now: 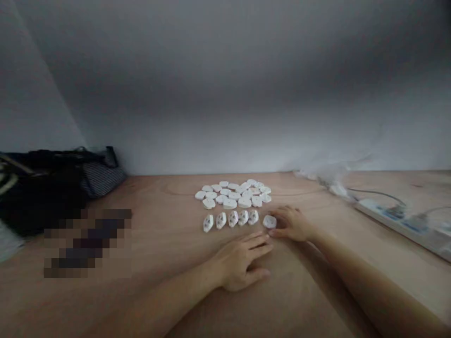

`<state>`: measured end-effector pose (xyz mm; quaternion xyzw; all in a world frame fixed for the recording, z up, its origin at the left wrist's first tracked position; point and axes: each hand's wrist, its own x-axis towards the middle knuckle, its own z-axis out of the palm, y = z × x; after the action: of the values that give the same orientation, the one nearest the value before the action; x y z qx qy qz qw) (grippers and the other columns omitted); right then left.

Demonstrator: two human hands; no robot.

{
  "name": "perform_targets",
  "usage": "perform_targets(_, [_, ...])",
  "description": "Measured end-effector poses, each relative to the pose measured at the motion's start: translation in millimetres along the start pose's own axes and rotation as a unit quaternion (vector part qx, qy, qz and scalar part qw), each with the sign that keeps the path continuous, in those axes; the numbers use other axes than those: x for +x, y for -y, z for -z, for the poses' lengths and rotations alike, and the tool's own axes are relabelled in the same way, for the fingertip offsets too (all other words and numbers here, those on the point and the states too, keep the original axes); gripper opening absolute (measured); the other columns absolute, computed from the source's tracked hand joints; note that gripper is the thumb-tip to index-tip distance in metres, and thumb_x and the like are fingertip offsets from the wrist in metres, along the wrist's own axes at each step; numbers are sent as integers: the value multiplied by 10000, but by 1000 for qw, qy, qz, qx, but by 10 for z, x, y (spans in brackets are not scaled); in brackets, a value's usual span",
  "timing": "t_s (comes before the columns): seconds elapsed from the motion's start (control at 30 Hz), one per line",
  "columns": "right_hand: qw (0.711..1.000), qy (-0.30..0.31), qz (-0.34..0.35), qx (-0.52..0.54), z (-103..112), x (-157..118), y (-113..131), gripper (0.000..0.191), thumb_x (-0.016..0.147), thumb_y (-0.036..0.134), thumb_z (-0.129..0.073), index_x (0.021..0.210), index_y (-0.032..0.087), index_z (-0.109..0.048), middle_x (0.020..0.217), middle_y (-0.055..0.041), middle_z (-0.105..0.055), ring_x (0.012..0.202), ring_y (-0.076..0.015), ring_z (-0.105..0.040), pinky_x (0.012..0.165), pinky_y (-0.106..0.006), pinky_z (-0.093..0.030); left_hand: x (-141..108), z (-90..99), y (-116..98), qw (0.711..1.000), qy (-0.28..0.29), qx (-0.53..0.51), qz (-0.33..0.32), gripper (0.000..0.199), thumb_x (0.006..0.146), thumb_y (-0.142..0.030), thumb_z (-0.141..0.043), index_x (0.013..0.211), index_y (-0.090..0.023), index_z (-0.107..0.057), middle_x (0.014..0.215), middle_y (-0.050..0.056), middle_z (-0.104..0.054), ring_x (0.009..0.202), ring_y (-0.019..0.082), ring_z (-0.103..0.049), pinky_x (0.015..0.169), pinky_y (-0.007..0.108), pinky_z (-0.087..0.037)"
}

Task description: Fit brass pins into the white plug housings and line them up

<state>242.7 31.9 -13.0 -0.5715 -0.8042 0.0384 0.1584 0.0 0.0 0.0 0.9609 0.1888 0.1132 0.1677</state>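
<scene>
A loose heap of small white plastic pieces [230, 195], shaped like plug covers with dark holes, lies on the wooden table [158, 202]. Just in front of it, a row of several matching pieces [229, 219] stands tilted side by side. My right hand [291, 223] is at the row's right end, its thumb and fingers around one white piece [269, 221]. My left hand [243, 260] rests flat and spread on the table, holding nothing, just below the row.
A black bag [45, 192] with a striped grey pouch [102, 176] sits at the far left of the table, and a pixelated patch [88, 244] covers the area in front. A white power strip [398, 225] with cables lies at right, against a grey wall [225, 131].
</scene>
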Motion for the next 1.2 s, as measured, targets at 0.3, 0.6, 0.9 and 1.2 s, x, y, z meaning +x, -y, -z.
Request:
perform_targets(0.3, [999, -23, -47, -10, -49, -22, 261, 400, 707, 561, -611, 993, 286, -662, 974, -68, -630, 970, -287, -522, 809, -413, -320, -293, 142, 111, 999, 6, -14, 53, 510, 868, -347, -508, 1352, -233, -393, 1420, 56, -379, 1309, 253, -333, 1082, 428, -273])
perform_targets(0.6, [992, -24, 88, 85, -76, -169, 636, 398, 650, 500, -688, 969, 267, -644, 1019, -47, -624, 974, -259, -510, 818, -394, -306, -495, 86, 252, 983, -119, -33, 137, 433, 870, -273, -508, 1299, -229, -465, 1319, 72, -512, 1201, 220, -476, 1013, 383, -384])
perform_targets(0.9, [990, -6, 96, 100, -115, -177, 615, 536, 624, 561, -696, 1079, 285, -628, 1093, -70, -589, 1009, -276, -508, 862, -429, -326, -343, 27, 313, 981, -151, -21, 118, 270, 861, -201, -506, 1095, -198, -642, 1155, 88, -618, 1071, 225, -553, 928, 381, -441])
perform_targets(1.2, [987, -25, 101, 119, -122, -185, 627, 389, 644, 483, -704, 955, 253, -661, 999, -57, -622, 960, -260, -530, 831, -402, -356, -317, 10, 315, 977, -180, -40, 107, 101, 822, -154, -556, 861, -176, -647, 926, 51, -649, 876, 179, -593, 798, 296, -468])
